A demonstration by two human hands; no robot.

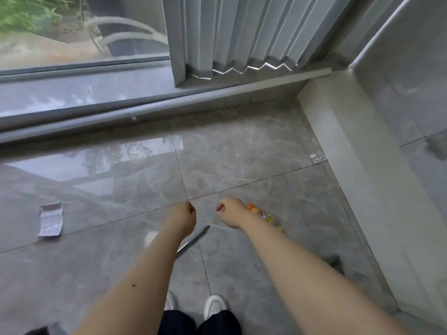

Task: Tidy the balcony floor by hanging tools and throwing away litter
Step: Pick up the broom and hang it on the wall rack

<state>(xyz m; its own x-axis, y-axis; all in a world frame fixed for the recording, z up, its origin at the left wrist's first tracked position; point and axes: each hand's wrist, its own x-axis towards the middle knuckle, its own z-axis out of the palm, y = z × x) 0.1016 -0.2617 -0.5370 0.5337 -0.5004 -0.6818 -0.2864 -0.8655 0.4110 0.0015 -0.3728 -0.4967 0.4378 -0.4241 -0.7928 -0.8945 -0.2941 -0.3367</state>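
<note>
Item: silver wrapper (50, 220), lower left of frame, flat on the floor (242, 151); likely light, crinkly, best pinched at an edge. Yellow wrapper (264, 216) lay beside your right hand (229, 213). Your left hand (181, 217) and right were loosely curled, holding nothing.

Soft daylight comes in through the window (82, 32) at the top left, and the glossy floor (242, 151) reflects it as a pale bright patch with mild glare. Shadows are weak, the whole picture is a little blurred, and straight lines bend toward the edges.
</note>
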